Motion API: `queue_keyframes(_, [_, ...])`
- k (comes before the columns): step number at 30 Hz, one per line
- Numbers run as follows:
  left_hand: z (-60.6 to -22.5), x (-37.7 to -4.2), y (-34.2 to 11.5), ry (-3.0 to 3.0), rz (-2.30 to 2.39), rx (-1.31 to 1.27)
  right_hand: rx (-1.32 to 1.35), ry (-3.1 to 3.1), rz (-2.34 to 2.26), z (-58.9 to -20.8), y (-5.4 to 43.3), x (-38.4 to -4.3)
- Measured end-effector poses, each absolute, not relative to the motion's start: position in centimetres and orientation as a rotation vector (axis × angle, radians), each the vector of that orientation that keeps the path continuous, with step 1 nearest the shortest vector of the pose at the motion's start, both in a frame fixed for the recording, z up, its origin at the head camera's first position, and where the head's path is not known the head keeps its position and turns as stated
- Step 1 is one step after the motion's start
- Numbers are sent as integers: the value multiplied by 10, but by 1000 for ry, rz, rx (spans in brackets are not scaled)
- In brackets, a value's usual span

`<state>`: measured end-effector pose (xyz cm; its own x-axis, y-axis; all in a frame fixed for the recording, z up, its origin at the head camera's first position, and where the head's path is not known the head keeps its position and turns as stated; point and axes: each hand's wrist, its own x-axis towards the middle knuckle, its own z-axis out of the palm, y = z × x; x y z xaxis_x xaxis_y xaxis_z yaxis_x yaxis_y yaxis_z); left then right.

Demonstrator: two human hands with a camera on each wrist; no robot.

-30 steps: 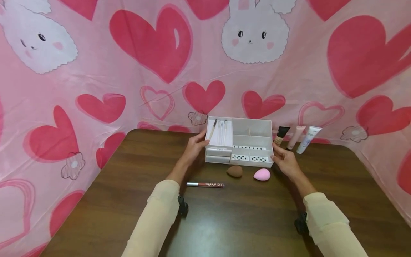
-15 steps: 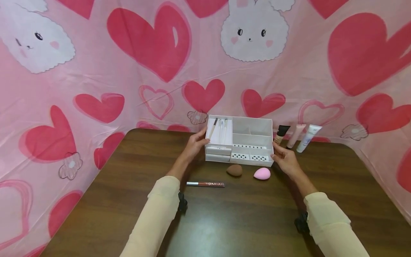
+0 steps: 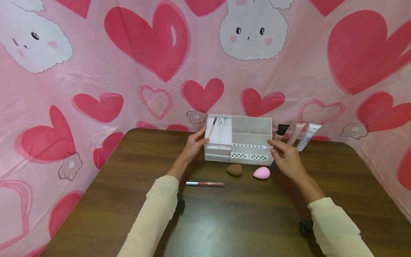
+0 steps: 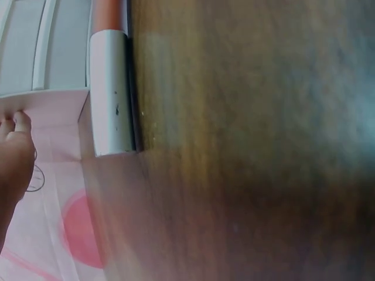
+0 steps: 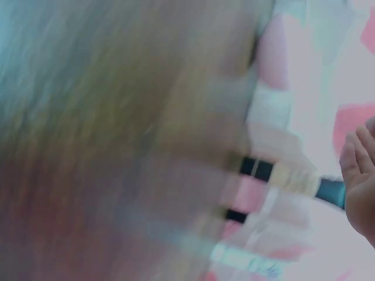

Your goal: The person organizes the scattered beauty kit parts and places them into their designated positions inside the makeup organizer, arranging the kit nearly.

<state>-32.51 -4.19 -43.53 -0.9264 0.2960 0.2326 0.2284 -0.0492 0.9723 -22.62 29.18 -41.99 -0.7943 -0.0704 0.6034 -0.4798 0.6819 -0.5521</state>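
Note:
A white makeup organizer (image 3: 253, 140) stands near the back of the table, with drawers at its left and several makeup brushes (image 3: 221, 131) lying on its upper left section. My left hand (image 3: 192, 147) rests against its left side, fingers along the wall; the left wrist view shows the fingertips at that side panel (image 4: 55, 105). At the right front corner, my right hand (image 3: 289, 162) has its thumb and fingers extended, overlapping the organizer's edge in the head view. Nothing shows between the fingers of the right hand (image 5: 364, 181) in the right wrist view.
A brown makeup sponge (image 3: 234, 170) and a pink one (image 3: 262, 173) lie before the organizer. Nearer is a lip gloss tube (image 3: 205, 184). Right of it stand a black-capped tube (image 3: 282, 130), a pink tube (image 3: 296, 134) and a white tube (image 3: 309, 137). A heart-patterned cloth (image 3: 154, 103) hangs behind.
My right hand has come off the organizer's right side, its fingers now raised and shifted left over the edge. The left hand and the organizer stay in place.

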Motion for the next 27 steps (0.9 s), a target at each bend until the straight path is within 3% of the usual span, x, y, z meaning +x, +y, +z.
queue_keyframes(17, [-436, -322, -38, 2155, 2196, 595, 1008, -2690, 1173, -418, 191, -207])
queue_keyframes(27, [-436, -320, -40, 2123, 2223, 564, 1276, -2816, 679, -425, 147, -217])
